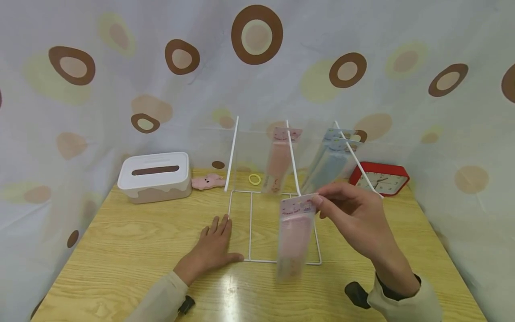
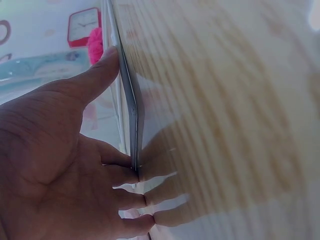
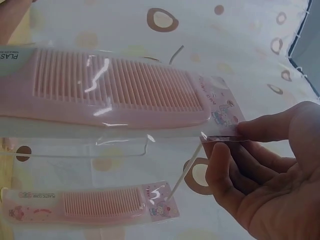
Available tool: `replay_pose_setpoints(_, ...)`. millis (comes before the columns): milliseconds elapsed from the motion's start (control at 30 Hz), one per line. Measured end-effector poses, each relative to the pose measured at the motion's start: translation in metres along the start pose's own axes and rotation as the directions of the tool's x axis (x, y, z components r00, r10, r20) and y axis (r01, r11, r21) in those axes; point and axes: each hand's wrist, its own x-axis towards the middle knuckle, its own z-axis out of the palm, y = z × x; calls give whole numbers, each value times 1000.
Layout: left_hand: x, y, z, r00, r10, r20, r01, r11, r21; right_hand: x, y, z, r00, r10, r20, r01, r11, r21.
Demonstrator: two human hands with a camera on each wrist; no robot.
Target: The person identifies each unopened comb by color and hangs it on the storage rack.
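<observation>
A pink comb in a clear packet (image 1: 295,239) hangs from my right hand (image 1: 354,219), whose thumb and fingers pinch the printed card at its top. The packet is at the front end of the middle prong of a white wire rack (image 1: 250,223). Farther back on that prong hangs another pink comb packet (image 3: 105,205). Blue packets (image 1: 331,161) hang on the right prong. My left hand (image 1: 213,248) rests with fingers spread on the left front corner of the rack's base, thumb along the front wire. In the left wrist view, its fingertips touch the tabletop beside the wire.
A white tissue box (image 1: 157,179) stands at the back left, beside a pink plush toy (image 1: 208,181). Behind the rack's base lies a yellow ring (image 1: 255,180). A red clock (image 1: 382,179) stands at the back right. A patterned curtain (image 1: 201,98) surrounds the wooden table (image 1: 128,241).
</observation>
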Motion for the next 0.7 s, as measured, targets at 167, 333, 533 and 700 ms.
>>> replay_pose_setpoints(167,1,0,0,1000,1,3,-1,1000,5,-1,2,1,999,-33,-39,32,999,-24)
replay_pose_setpoints(333,1,0,1,1000,3,-5,-3,1000,13,2,6,3,998,9,-58,-14,996,-86)
replay_pose_setpoints(533,0,1,1,1000,8,4,-8,1000,0,13,17,5,997,50,-62,-61,982,-181)
replay_pose_setpoints(700,-1,2,-1,1000,4,-4,-4,1000,3,32,27,9,997,57,-58,-67,979,-195)
